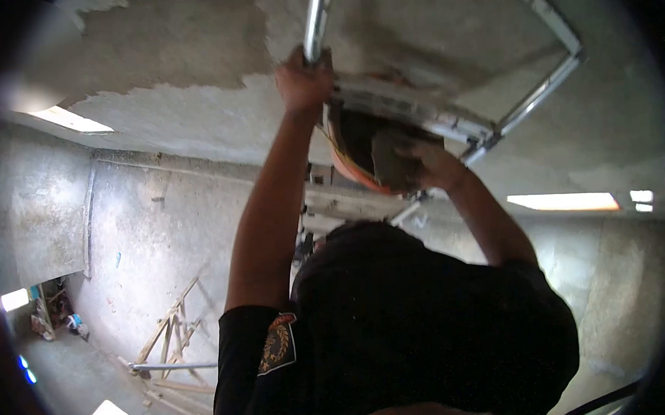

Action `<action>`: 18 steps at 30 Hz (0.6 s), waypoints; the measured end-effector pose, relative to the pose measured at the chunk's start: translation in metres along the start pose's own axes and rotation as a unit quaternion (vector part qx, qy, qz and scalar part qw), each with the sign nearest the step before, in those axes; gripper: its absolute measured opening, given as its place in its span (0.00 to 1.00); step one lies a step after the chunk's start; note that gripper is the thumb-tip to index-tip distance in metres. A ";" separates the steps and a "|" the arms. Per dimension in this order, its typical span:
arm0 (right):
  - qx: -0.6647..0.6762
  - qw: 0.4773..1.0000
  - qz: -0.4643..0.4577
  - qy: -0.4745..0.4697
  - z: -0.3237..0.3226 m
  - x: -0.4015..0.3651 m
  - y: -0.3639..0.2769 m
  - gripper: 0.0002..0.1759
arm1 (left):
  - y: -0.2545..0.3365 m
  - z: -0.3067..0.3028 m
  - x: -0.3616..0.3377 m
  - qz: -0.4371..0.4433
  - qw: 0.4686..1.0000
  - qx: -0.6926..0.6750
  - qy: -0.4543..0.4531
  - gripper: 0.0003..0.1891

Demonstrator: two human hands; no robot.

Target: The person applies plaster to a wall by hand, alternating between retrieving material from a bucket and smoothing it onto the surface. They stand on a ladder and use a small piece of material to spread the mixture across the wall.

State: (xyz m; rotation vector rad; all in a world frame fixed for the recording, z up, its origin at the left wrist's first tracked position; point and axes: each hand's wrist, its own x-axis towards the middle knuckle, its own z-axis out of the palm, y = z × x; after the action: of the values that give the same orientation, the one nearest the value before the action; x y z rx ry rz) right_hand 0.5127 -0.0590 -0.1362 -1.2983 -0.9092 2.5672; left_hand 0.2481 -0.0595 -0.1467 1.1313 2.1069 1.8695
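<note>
My left hand (303,81) is closed around an upright metal tube (315,23) at the top of the view. My right hand (436,164) reaches into a round orange-sided tub (345,166) with a dark inside. Its fingers are closed on a flat grey piece (391,159) at the tub's rim; blur hides exactly what this is. A pale, worn metal crossbar (417,111) runs just above the tub, between my two hands. Both arms stretch out from my black short-sleeved shirt (427,329), which has a patch on one sleeve.
More metal tubing (542,91) forms a frame at upper right. Behind it spreads a grey plastered surface (195,124) with a darker brown-grey area (169,44). A wooden trestle (171,333) stands lower left, near assorted items (51,316). Bright openings (562,202) show in the walls.
</note>
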 end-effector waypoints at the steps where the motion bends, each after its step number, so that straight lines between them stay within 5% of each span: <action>1: -0.004 0.997 -0.046 -0.064 -0.004 0.001 0.003 0.27 | -0.016 0.006 0.002 -0.061 0.997 -0.017 -0.041 0.15; 4: -0.046 0.998 -0.035 0.035 0.050 -0.033 -0.032 0.27 | -0.011 0.008 0.000 -0.010 0.998 0.059 0.006 0.16; 8: -0.073 0.960 -0.216 -0.165 0.110 -0.060 -0.093 0.24 | 0.001 0.000 0.000 -0.023 0.998 0.047 -0.020 0.15; 10: -0.050 0.956 -0.279 -0.078 0.139 -0.067 -0.129 0.25 | 0.001 -0.002 -0.001 -0.012 1.000 0.022 -0.012 0.15; 16: -0.082 0.828 -0.552 -0.052 0.245 -0.095 -0.231 0.21 | 0.014 -0.009 -0.002 -0.036 0.999 0.025 -0.023 0.15; 17: -0.287 0.633 -0.709 0.117 0.239 -0.086 -0.267 0.21 | 0.013 -0.009 -0.002 -0.038 0.999 0.023 -0.024 0.15; 18: -0.285 0.558 -0.769 0.124 0.252 -0.087 -0.286 0.22 | 0.012 -0.009 -0.003 -0.039 0.999 0.022 -0.022 0.15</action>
State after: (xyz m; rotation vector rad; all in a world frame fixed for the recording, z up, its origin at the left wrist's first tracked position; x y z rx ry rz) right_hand 0.3295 0.0261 0.1988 -0.3037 -1.6966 0.6641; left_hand 0.2505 -0.0687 -0.1350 1.0728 2.1467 1.7570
